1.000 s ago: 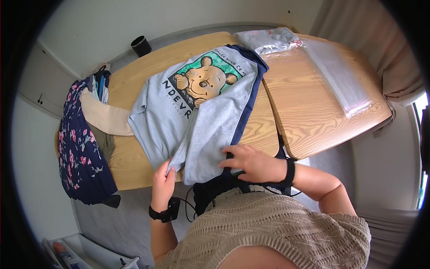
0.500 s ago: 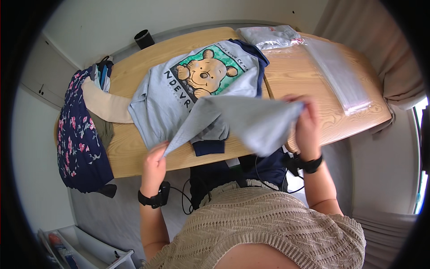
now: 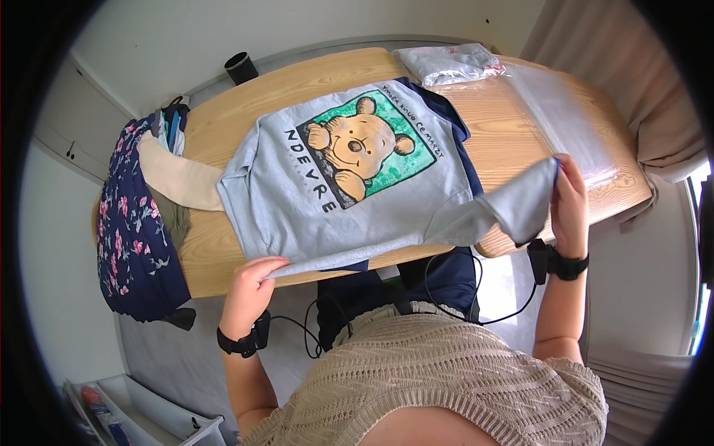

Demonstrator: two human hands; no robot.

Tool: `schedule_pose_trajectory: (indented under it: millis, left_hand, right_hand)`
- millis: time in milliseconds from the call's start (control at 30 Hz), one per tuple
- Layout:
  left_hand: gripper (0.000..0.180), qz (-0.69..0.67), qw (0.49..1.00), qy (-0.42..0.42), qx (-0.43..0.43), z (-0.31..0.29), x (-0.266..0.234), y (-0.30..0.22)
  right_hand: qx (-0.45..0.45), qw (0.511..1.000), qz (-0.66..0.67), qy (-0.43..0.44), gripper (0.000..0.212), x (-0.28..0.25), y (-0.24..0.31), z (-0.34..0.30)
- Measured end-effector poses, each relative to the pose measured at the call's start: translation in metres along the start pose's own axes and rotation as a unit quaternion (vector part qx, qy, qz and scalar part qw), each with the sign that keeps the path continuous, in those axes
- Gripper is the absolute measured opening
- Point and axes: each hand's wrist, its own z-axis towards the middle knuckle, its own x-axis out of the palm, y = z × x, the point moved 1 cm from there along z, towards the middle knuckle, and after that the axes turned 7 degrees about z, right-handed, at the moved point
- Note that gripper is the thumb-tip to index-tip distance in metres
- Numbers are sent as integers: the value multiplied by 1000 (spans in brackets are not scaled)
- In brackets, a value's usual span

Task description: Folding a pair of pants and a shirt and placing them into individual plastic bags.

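Observation:
A light blue sweatshirt with navy trim lies on the wooden table, its cartoon bear print facing up. My left hand pinches the near left corner, at the table's front edge. Out to the right, my right hand grips the end of a raised flap of the same sweatshirt. That flap hangs twisted between the hand and the garment's body; whether it is a sleeve I cannot tell. A bit of navy cloth shows beneath the near edge.
At the left, a navy floral garment drapes over the table edge beside beige cloth. Clear plastic bags and a bagged garment lie at the far right. A black bin stands behind the table; cables hang near my legs.
My right hand has moved right, drawing the flap away from across the sweatshirt and uncovering the print. The near edge now runs straighter. My left hand has shifted slightly toward me, still holding its corner.

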Motion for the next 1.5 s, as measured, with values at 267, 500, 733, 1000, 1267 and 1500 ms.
schedule_pose_trajectory:
  millis: [267, 500, 733, 1000, 1267, 1500]
  left_hand:
    - [21, 0, 993, -97, -69, 20, -14, 13]
    - [39, -125, 987, 48, -90, 83, -68, 64]
    - [49, 35, 993, -58, -100, 208, -58, 136]
    - [44, -33, 992, -63, -109, 233, -51, 149]
    - [25, -46, 990, 100, 86, 116, -85, 35]
    - [23, 45, 981, 156, 106, 84, -41, 27]
  right_hand:
    - [-68, 875, -372, 302, 19, 116, 31, 112]
    - [-117, 791, -440, 409, 30, 262, -35, 220]
    - [-92, 710, -532, 452, 39, 297, -163, 268]
    - [-165, 760, -415, 472, 31, 276, -100, 226]
    - [24, 603, -421, 677, 17, 222, 19, 148]
    - [-87, 657, -468, 584, 37, 301, -68, 153]
